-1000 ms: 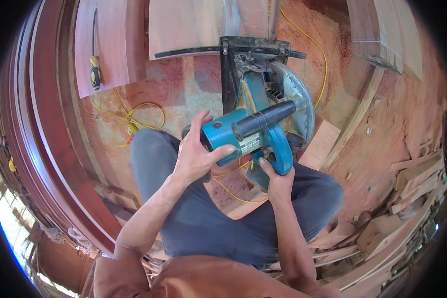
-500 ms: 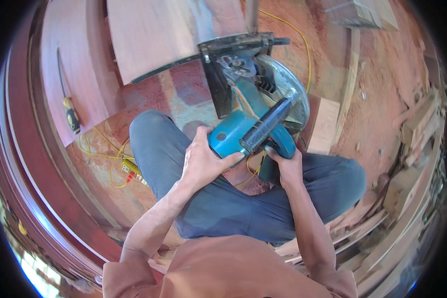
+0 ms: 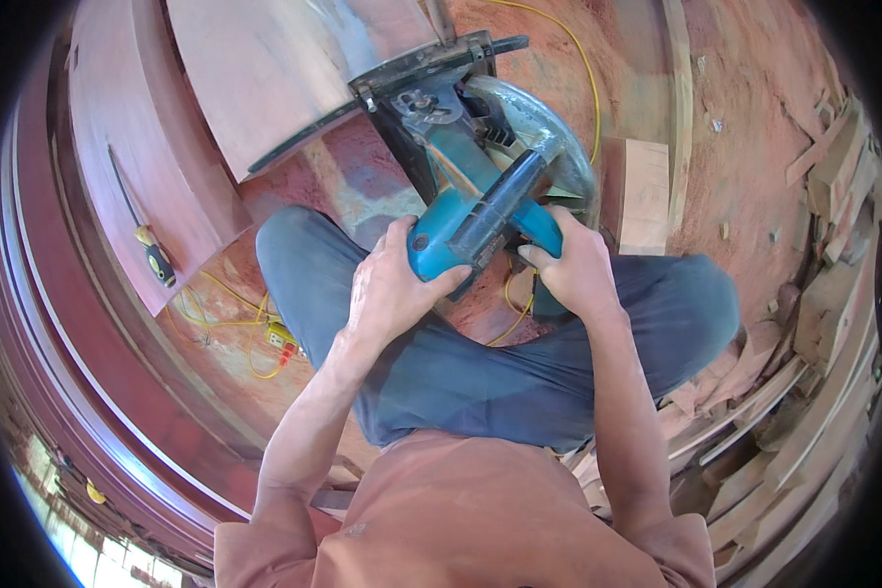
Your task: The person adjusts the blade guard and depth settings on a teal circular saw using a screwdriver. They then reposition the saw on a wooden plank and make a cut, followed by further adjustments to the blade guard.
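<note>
A teal circular saw (image 3: pixel 439 235) with a black cylindrical motor part stands tilted in front of me, between my knees. Its silver blade guard (image 3: pixel 548 122) curves along the right side, and its dark base plate (image 3: pixel 394 147) faces the board beyond. My left hand (image 3: pixel 392 282) grips the rounded end of the teal housing, thumb along its near side. Around the rear handle (image 3: pixel 536 225) my right hand (image 3: pixel 576 265) is closed, thumb on the near side. The fingers under the handle are partly hidden.
A wide wooden board (image 3: pixel 264 69) lies beyond the saw. On a plank at left rests a screwdriver (image 3: pixel 152 255) with a black and yellow handle. A yellow cord (image 3: pixel 593 88) runs past the saw; a yellow power strip (image 3: pixel 282 338) sits by my left knee. Wood offcuts (image 3: pixel 823 323) pile up at right.
The saw and board have shifted left in the picture as the view moved. My right hand has come higher on the handle and wraps over it. My left hand keeps its hold.
</note>
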`<action>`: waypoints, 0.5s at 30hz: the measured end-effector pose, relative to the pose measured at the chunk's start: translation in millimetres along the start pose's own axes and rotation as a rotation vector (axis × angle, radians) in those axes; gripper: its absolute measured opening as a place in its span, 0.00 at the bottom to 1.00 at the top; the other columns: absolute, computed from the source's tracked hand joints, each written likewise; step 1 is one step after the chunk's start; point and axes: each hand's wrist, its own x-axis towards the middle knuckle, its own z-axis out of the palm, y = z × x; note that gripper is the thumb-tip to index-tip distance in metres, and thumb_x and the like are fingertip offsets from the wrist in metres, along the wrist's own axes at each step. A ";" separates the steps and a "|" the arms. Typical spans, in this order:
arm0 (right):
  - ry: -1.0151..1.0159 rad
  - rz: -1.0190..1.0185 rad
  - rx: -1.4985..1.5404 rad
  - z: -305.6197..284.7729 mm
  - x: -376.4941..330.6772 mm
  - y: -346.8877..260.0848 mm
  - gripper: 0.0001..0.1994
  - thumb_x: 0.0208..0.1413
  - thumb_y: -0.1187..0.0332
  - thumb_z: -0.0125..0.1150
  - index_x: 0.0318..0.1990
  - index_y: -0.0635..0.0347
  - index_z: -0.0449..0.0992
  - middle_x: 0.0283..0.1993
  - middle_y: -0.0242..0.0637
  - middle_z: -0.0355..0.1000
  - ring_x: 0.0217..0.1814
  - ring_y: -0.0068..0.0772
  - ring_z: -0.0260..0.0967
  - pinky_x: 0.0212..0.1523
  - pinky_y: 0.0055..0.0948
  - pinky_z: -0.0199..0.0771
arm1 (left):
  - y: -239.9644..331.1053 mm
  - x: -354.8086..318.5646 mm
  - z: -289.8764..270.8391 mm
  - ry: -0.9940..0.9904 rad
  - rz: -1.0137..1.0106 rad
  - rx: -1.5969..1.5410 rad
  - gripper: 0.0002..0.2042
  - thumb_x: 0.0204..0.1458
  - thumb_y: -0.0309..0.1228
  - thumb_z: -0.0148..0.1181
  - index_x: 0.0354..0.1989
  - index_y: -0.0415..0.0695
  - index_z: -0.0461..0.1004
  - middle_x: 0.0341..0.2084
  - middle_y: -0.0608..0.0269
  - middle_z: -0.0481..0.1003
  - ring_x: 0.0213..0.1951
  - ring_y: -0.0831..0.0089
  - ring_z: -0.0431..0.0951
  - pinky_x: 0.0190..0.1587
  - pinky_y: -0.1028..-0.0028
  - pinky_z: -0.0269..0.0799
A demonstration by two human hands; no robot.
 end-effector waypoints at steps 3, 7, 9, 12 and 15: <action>-0.030 -0.038 -0.172 -9.1 0.4 -26.0 0.19 0.56 0.69 0.73 0.52 0.66 0.75 0.48 0.54 0.81 0.52 0.61 0.80 0.53 0.53 0.78 | 0.8 -2.6 1.7 0.008 -0.002 0.031 0.44 0.47 0.53 0.79 0.67 0.38 0.67 0.49 0.38 0.81 0.53 0.44 0.83 0.56 0.56 0.77; 0.075 -0.090 -0.212 -15.1 3.5 -48.3 0.18 0.58 0.67 0.71 0.53 0.63 0.75 0.49 0.52 0.80 0.52 0.59 0.79 0.51 0.54 0.79 | 4.3 -2.4 0.9 -0.018 -0.003 0.039 0.44 0.48 0.52 0.78 0.68 0.38 0.67 0.48 0.38 0.81 0.52 0.44 0.83 0.56 0.56 0.77; 0.122 -0.162 -0.151 -20.8 5.2 -53.7 0.19 0.60 0.66 0.70 0.55 0.65 0.76 0.50 0.51 0.80 0.52 0.60 0.79 0.52 0.54 0.78 | 6.1 -2.3 0.2 -0.033 -0.030 0.064 0.44 0.48 0.52 0.78 0.68 0.38 0.67 0.47 0.38 0.82 0.52 0.44 0.84 0.56 0.56 0.77; 0.128 -0.217 -0.180 -31.3 4.0 -59.4 0.19 0.61 0.64 0.69 0.56 0.66 0.78 0.52 0.52 0.81 0.54 0.58 0.79 0.53 0.53 0.79 | 7.8 -3.2 1.6 0.002 -0.001 0.072 0.43 0.49 0.50 0.78 0.68 0.37 0.67 0.48 0.37 0.81 0.52 0.44 0.83 0.56 0.55 0.77; 0.122 -0.183 -0.150 -40.4 -3.5 -66.5 0.20 0.63 0.62 0.67 0.57 0.66 0.79 0.51 0.53 0.82 0.53 0.58 0.80 0.55 0.52 0.79 | 6.5 -6.7 6.4 0.058 0.035 0.066 0.42 0.50 0.49 0.78 0.68 0.37 0.67 0.52 0.37 0.80 0.55 0.44 0.82 0.58 0.55 0.76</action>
